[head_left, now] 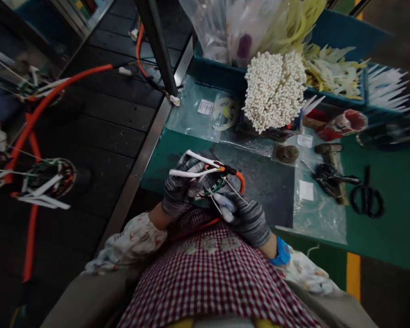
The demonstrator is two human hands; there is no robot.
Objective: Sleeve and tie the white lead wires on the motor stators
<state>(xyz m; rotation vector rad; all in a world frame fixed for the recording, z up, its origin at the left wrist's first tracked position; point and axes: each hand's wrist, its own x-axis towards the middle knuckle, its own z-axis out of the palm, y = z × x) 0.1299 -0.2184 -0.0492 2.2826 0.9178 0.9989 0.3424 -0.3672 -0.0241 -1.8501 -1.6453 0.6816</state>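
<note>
In front of my apron, a motor stator (220, 186) with a green ring sits between my hands. An orange cable (242, 181) and white sleeved leads (187, 173) come off it. My left hand (180, 187), in a grey striped glove, is closed round the stator's left side. My right hand (248, 217), gloved alike, is closed at its near right side. Thin white cord (236, 190) runs from the ring to the right fingers, which appear to grip it. The fingers hide much of the stator's underside.
A bundle of white sticks or tubes (273, 89) lies at the back of the green bench (379, 241). Scissors (366, 198), a hammer (333, 166) and a red roll (345, 125) lie right. Another corded stator (53, 177) is left, over dark slats (102, 132).
</note>
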